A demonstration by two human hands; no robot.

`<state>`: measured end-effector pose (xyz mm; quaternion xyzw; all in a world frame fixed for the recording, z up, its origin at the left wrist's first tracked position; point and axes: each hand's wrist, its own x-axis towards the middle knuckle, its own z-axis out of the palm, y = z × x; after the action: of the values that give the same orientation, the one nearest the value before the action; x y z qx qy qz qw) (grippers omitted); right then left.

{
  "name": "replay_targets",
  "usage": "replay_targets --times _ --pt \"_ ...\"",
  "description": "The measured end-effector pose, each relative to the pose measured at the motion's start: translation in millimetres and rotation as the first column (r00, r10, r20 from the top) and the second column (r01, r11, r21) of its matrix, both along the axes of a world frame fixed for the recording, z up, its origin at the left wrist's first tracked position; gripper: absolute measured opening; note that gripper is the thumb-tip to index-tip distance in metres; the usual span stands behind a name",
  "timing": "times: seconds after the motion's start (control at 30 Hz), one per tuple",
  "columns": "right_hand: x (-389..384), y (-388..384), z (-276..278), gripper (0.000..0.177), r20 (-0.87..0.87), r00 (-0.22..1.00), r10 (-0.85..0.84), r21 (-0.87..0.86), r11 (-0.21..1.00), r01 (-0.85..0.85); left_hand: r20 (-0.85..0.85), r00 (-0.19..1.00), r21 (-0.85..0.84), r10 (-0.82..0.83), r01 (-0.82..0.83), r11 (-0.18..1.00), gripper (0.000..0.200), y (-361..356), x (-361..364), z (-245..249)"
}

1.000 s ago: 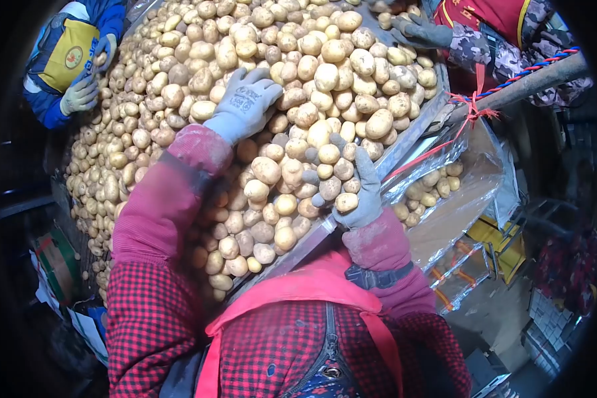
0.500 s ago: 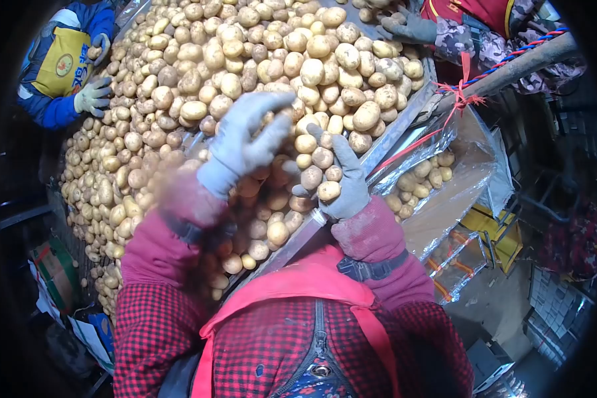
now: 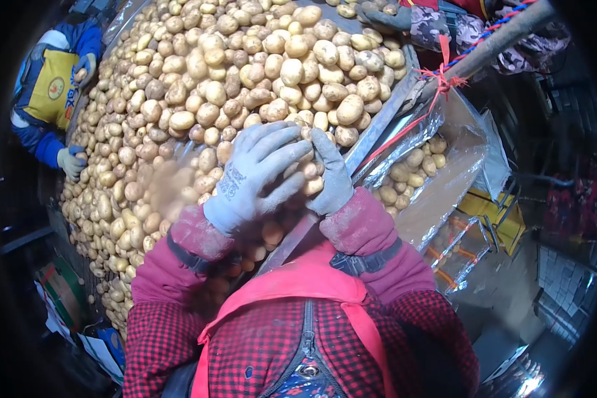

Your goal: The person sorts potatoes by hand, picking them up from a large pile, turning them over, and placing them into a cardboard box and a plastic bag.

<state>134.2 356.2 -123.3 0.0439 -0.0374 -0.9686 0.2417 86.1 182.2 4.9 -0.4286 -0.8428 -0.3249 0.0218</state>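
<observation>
My left hand (image 3: 255, 172), in a grey glove, curves over a few potatoes at the near edge of a big heap of potatoes (image 3: 205, 86). Its fingers are bent round them and reach toward my other hand. Beside it my right hand (image 3: 331, 176), gloved too, cups the same small group of potatoes (image 3: 310, 174) from the right. The two hands nearly touch, with the potatoes between them. Part of that group is hidden under my left fingers. More potatoes lie in shadow below my wrists.
A metal edge (image 3: 385, 126) borders the heap on the right. Past it, a foil-lined box (image 3: 444, 179) holds potatoes. A pole (image 3: 494, 50) with red string crosses the upper right. One co-worker (image 3: 53, 86) stands at left; another's gloved hand (image 3: 388, 20) is at top.
My left hand has come down and closed in over the potatoes by my right hand, which has curled inward. The left co-worker's lower hand has moved down onto the heap's edge.
</observation>
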Motion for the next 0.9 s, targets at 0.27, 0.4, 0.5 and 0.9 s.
replay_targets --times 0.27,0.4,0.5,0.9 --pt "8 28 63 0.041 0.133 0.978 -0.158 0.318 0.942 0.109 -0.02 0.997 0.108 0.078 -0.075 0.991 0.049 14 15 -10" --pt "31 69 85 0.055 0.152 0.959 -0.238 0.443 0.884 0.149 -0.02 0.997 -0.046 0.068 -0.069 0.997 0.048 25 27 -16" --pt "52 100 71 0.047 0.13 0.899 -0.418 0.426 0.843 0.33 -0.022 0.998 -0.155 -0.066 0.062 0.986 0.052 36 40 -27" --pt "167 233 80 0.042 0.13 0.53 -0.838 0.65 0.476 0.593 -0.076 0.977 -0.374 -0.199 0.157 0.914 0.069 78 76 -65"
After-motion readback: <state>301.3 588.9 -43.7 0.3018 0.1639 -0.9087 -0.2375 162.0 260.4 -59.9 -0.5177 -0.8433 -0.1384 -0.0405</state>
